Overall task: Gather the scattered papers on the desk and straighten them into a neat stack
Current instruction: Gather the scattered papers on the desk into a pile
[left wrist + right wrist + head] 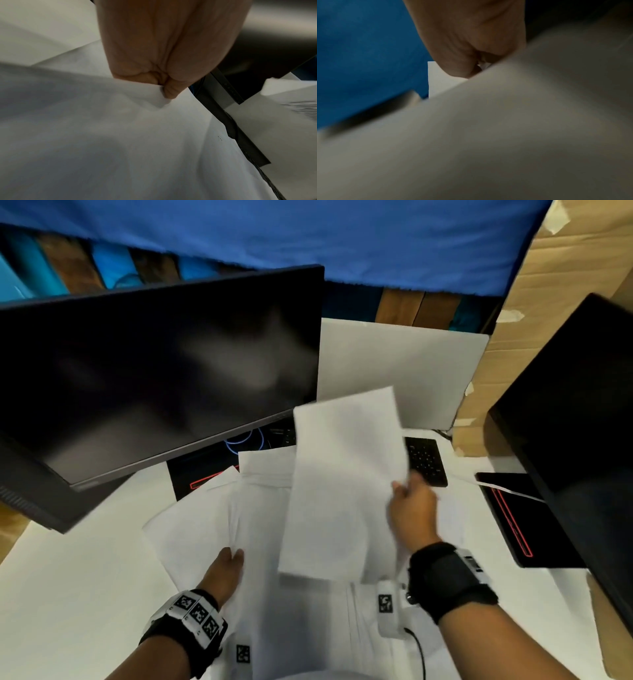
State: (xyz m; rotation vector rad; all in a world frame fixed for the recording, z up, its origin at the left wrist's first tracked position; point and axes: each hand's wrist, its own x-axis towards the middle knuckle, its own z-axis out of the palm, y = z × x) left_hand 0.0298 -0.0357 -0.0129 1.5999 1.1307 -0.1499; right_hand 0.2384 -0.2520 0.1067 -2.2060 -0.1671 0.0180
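Observation:
Several white paper sheets (260, 508) lie overlapping on the white desk (78, 577) in front of me. My right hand (407, 501) pinches the right edge of one sheet (342, 484) and holds it raised and tilted above the pile; in the right wrist view that sheet (505, 135) fills the lower frame under the hand (476, 63). My left hand (229, 566) grips a bunch of sheets at the pile's near left. The left wrist view shows its thumb and fingers (164, 86) pinching white paper (120, 135), which puckers at the grip.
A dark monitor (154, 371) leans over the desk at left, a second dark screen (582, 422) stands at right. A black keypad (426, 460) lies behind my right hand. A black pad with a red line (520, 518) lies right. Cardboard (548, 285) and blue cloth (308, 234) stand behind.

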